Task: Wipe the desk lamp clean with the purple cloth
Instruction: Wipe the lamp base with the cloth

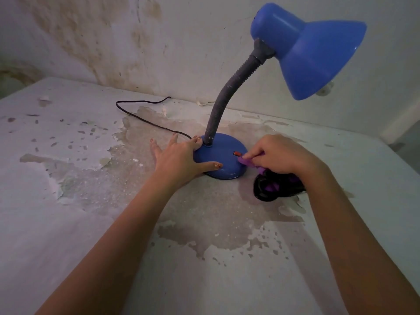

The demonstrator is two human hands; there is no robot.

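I am steadying the desk lamp (227, 96) with my left hand (179, 155). Its fingers (197, 142) are spread flat, with the thumb lying across the near side of the round blue base (225, 163) and the fingertips reaching to the foot of the neck. My right hand (277, 153) is pinching the purple cloth (246, 160) between curled fingers (256, 153) and pressing a fold of it onto the base edge, just beside the small orange switch (237, 153). The rest of the cloth is bunching under my wrist, purple mixed with something black, on the tabletop (91, 223).

I am judging the base to be the heavy, stable part and the right place to hold. The grey ribbed neck (236, 80) looks bendy, so pushing there would probably swing the blue shade (318, 57), which is hanging well above and beyond my right fingers. The paint looks smooth and slippery, chipped in spots. The cloth is soft and limp, folding around edges easily. The black cord (145, 118) is trailing off past my left fingertips.

I am reading no brand, label or writing anywhere.
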